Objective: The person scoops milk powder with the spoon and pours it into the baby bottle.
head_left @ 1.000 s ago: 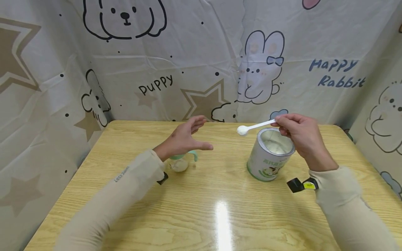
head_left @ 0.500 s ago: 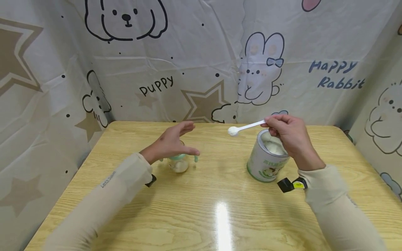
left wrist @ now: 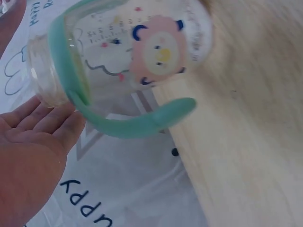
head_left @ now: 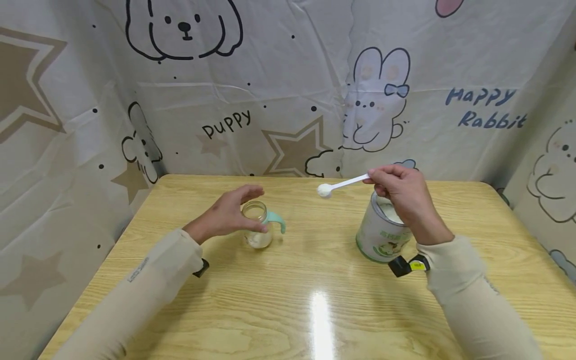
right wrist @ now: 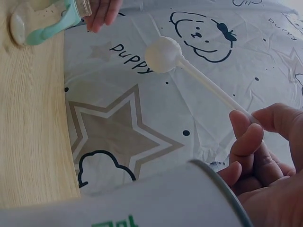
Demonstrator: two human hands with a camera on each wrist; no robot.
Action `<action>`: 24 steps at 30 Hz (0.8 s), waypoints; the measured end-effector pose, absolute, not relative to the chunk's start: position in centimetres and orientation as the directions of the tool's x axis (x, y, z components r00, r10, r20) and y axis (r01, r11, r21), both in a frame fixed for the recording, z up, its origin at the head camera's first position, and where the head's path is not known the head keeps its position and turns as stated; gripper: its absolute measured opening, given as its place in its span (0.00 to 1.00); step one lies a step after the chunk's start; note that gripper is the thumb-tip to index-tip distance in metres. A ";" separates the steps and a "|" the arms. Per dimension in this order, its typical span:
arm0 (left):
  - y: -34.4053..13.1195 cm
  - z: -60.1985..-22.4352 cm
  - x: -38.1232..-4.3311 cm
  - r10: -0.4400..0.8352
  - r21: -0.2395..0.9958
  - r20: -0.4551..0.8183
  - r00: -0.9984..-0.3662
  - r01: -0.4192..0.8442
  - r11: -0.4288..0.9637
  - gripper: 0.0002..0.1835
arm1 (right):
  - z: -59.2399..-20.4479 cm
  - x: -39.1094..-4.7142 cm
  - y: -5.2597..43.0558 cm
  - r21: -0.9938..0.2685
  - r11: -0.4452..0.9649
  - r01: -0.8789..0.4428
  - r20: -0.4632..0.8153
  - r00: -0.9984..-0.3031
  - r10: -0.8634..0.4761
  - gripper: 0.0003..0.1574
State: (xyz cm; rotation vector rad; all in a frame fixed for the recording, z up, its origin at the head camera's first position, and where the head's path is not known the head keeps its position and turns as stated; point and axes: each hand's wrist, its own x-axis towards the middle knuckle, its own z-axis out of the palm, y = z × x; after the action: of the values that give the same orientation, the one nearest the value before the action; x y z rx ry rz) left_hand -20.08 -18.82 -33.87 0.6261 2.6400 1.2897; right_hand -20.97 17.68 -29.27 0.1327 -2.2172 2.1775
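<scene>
My right hand pinches the handle end of a white measuring scoop, held level above the table to the left of a milk powder can. White powder fills the scoop's bowl, as the right wrist view shows. The can stands upright without a lid, partly behind that hand. Around the neck of a clear baby bottle my left hand spreads its thumb and straight fingers; whether they touch it I cannot tell. The bottle is uncapped and upright, with a mint-green handle, a printed bear and pale contents at its bottom.
Both things stand on a light wooden table. A printed fabric backdrop rises directly behind the table's far edge and along both sides.
My right hand has carried the filled scoop leftward, away from above the can's left side. My left hand has moved left and down to the bottle's neck, uncovering its mouth.
</scene>
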 end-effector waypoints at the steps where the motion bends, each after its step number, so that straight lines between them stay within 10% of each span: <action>1: -19.0 -34.0 -20.0 0.421 0.776 0.052 -0.906 0.302 0.554 0.50 | -29.3 -21.0 17.5 -0.996 0.020 -0.086 0.085 -0.996 -0.041 0.05; 24: -20.0 -36.8 -19.8 0.345 0.755 0.095 -0.934 0.294 0.586 0.40 | -29.6 -21.4 13.0 -0.994 0.039 -0.100 0.094 -0.988 -0.126 0.07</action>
State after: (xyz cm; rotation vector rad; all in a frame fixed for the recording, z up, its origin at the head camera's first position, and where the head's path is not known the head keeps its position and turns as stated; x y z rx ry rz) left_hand -19.82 -19.97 -36.80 0.5530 2.7425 1.2884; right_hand -21.37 12.98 -29.57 0.2477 -2.2780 2.1767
